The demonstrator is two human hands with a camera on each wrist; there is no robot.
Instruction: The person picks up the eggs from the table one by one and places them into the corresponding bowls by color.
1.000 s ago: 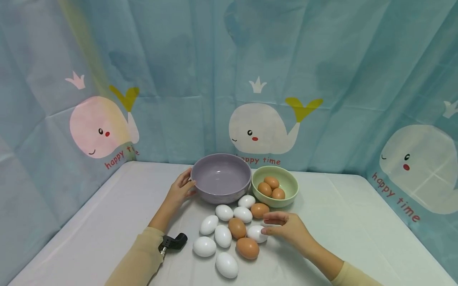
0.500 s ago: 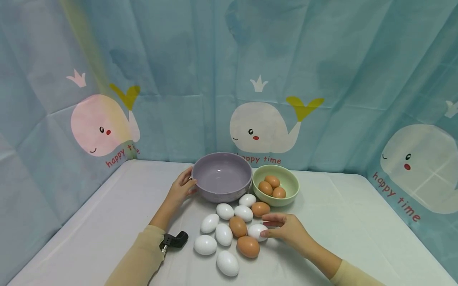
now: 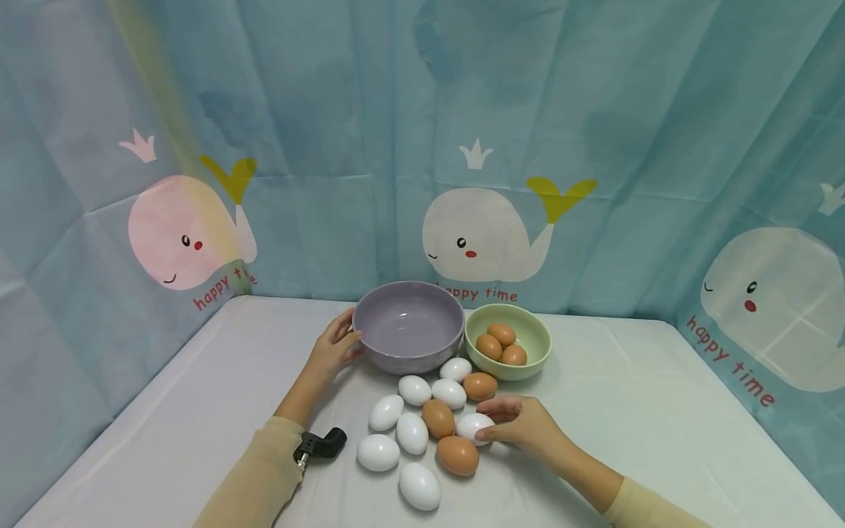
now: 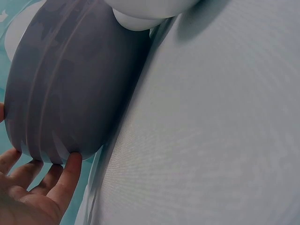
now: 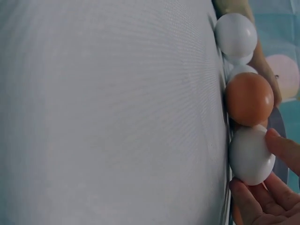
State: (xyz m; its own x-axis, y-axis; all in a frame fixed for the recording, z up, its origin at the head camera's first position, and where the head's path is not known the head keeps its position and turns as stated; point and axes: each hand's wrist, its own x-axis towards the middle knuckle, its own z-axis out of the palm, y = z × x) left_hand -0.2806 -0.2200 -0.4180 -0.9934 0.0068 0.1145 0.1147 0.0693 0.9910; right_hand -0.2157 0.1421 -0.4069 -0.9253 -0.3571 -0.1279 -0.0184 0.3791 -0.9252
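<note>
At the back stands a purple bowl (image 3: 409,330), its inside bare. My left hand (image 3: 333,346) touches the bowl's left side with extended fingertips; in the left wrist view these fingers (image 4: 68,180) press lightly against the outer wall. My right hand (image 3: 528,425) pinches a white egg (image 3: 472,428) on the table, thumb on one side and fingertips on the other, as the right wrist view also shows for this white egg (image 5: 251,157). Beside it lie a brown egg (image 3: 458,455) and another brown egg (image 3: 439,419).
A green bowl (image 3: 538,345) with three brown eggs stands right of the purple one. Several white eggs, such as one nearest the front (image 3: 419,486), and a brown egg (image 3: 480,386) lie on the white table (image 3: 634,411). A patterned curtain (image 3: 330,147) hangs behind.
My right hand has moved slightly left and its thumb and fingers have closed in around the white egg. The left hand and both bowls stay in place.
</note>
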